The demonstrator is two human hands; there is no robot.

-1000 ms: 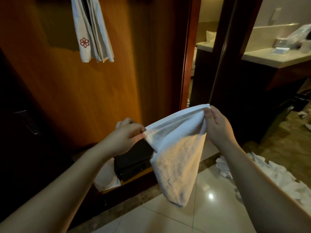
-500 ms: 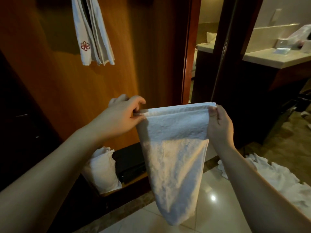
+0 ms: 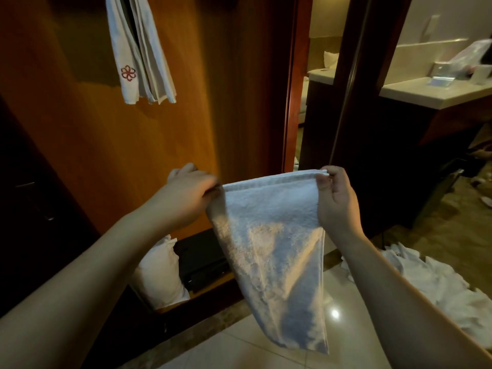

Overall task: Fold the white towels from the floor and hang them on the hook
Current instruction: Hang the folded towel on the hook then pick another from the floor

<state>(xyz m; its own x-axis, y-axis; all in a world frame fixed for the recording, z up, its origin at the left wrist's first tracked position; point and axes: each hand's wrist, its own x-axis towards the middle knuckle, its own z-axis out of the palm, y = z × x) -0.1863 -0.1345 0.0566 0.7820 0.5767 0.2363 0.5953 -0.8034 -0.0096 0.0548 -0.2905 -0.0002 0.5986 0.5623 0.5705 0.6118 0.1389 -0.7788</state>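
I hold a white towel (image 3: 271,243) stretched out in front of me, its top edge level and the rest hanging down. My left hand (image 3: 189,193) pinches the towel's top left corner. My right hand (image 3: 336,201) pinches the top right corner. Up on the wooden wall, folded white towels with a red flower mark (image 3: 138,51) hang down; the hook itself is out of view. A heap of loose white towels (image 3: 436,286) lies on the floor at the right, behind my right forearm.
A wooden panel wall (image 3: 186,102) is straight ahead. A white pillow (image 3: 159,275) and a black case (image 3: 205,259) sit on a low shelf below it. A doorway (image 3: 316,75) opens to the right, with a counter (image 3: 436,94) beyond. Glossy tiles (image 3: 266,355) cover the floor.
My hands drew apart and levelled, so the towel's top edge went from slanted and bunched to taut and flat. The view tilted slightly downward.
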